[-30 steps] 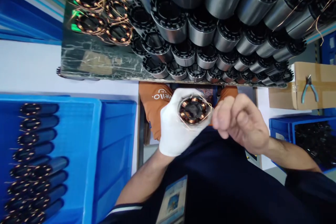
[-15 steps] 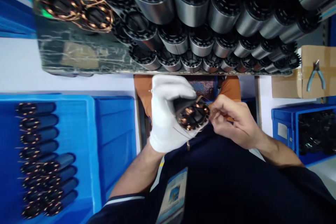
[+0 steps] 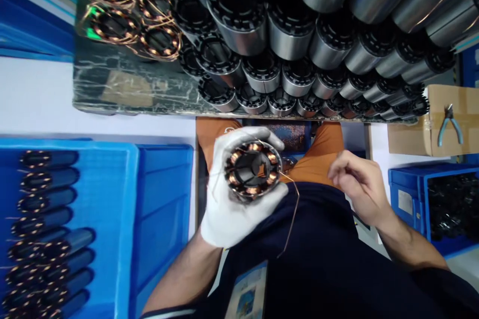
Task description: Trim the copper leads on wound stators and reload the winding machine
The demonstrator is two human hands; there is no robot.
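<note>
My left hand [image 3: 234,222], in a white glove, is wrapped around a motor stator [image 3: 271,153], its open end facing up toward me. Copper coils ring the stator's dark rim, and its bore shows through the middle. One long copper wire [image 3: 297,204] trails from its right side and bends down in front of the dark shirt. Apart from the stator, on the right, my bare right hand [image 3: 361,187] hovers with its fingers curled in together; nothing shows in them.
Rows of unwound metal stator cores [image 3: 295,25] crowd the bench [image 3: 92,84]. Several wound stators [image 3: 160,42] stand at its left. A blue bin [image 3: 108,259] holds more on the left. Pliers [image 3: 450,124] rest on a cardboard box [image 3: 411,132]; below is a blue crate [image 3: 406,184] of dark parts.
My right hand has drawn away from the stator to the right. My left hand has turned the stator so its end faces up, and a long wire now hangs loose from it.
</note>
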